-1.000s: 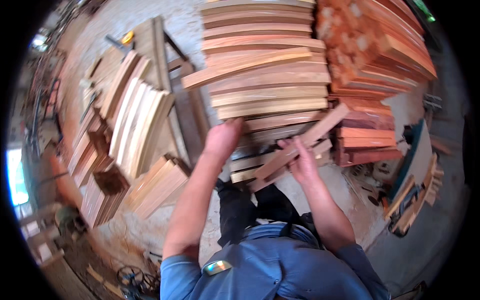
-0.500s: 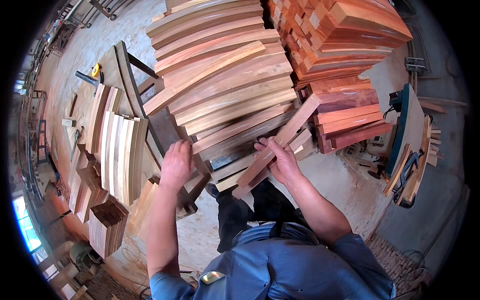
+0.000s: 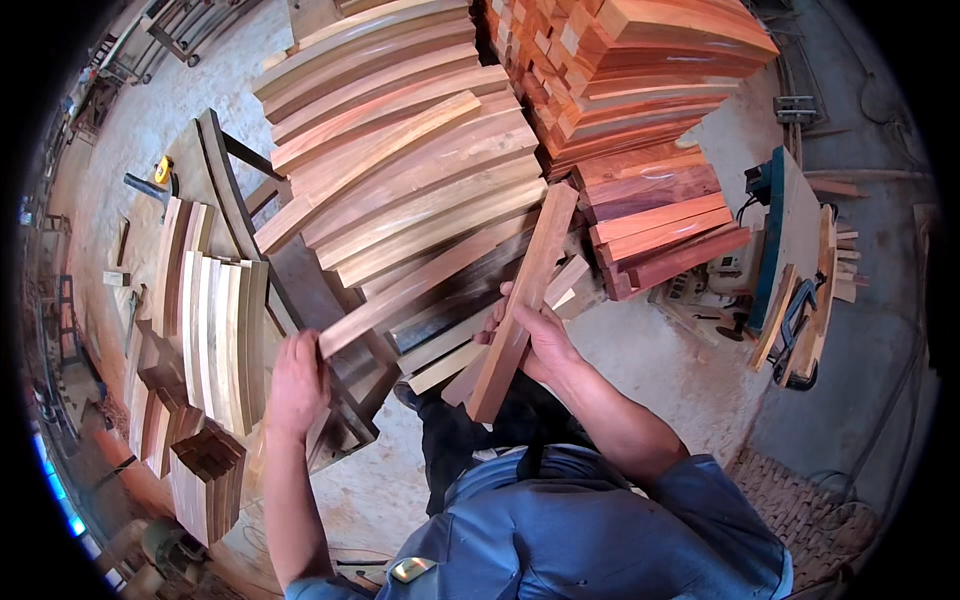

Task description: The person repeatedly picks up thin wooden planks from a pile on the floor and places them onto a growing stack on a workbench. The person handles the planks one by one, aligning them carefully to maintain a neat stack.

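My left hand (image 3: 298, 385) has its fingers closed round the near end of a pale wooden strip (image 3: 420, 280). That strip slants away to the right along the front of a stack of wooden strips (image 3: 400, 170). In my right hand (image 3: 540, 338) is a reddish-brown wooden strip (image 3: 522, 305), tilted, its lower end toward my body. Part of a second wooden piece (image 3: 462, 385) shows beneath it; I cannot tell whether the same hand grips it. Two short pale strips (image 3: 440, 368) lie below the stack's front edge, partly behind my right hand.
A tall pile of orange-red wood (image 3: 640, 70) rises at the far right, with darker red strips (image 3: 660, 215) beside it. On the left, a board table (image 3: 180, 170) carries upright pale strips (image 3: 220, 330) and a yellow tape measure (image 3: 163, 168). A blue-edged machine table (image 3: 775, 240) stands right.
My left hand has drawn the pale strip's near end left and toward me. The reddish-brown strip in my right hand has turned steeper. The whole view has shifted somewhat.
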The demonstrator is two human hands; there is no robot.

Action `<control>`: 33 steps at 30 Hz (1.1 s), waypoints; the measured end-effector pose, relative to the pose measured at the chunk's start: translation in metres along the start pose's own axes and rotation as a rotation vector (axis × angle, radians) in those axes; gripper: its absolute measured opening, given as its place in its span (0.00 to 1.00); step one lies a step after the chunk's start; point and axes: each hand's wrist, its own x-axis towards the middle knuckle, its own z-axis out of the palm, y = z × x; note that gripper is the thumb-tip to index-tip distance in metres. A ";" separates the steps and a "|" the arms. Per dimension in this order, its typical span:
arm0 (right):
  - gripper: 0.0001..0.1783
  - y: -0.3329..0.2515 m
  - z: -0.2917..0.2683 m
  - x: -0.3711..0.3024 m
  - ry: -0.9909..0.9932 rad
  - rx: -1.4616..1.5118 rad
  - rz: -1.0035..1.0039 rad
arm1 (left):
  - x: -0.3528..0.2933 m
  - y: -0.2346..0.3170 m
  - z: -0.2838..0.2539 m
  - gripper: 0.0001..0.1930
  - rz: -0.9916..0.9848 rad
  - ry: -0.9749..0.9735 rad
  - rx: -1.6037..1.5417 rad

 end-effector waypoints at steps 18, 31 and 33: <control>0.22 0.030 0.044 0.011 -0.200 0.022 0.105 | -0.099 0.101 0.054 0.27 -0.598 -0.052 -1.536; 0.36 0.073 0.084 0.007 -0.325 -0.223 0.293 | -0.148 0.101 0.060 0.16 -0.678 -0.070 -2.072; 0.34 0.077 0.083 0.005 -0.348 -0.197 0.321 | -0.156 0.096 0.064 0.19 -0.592 -0.131 -2.094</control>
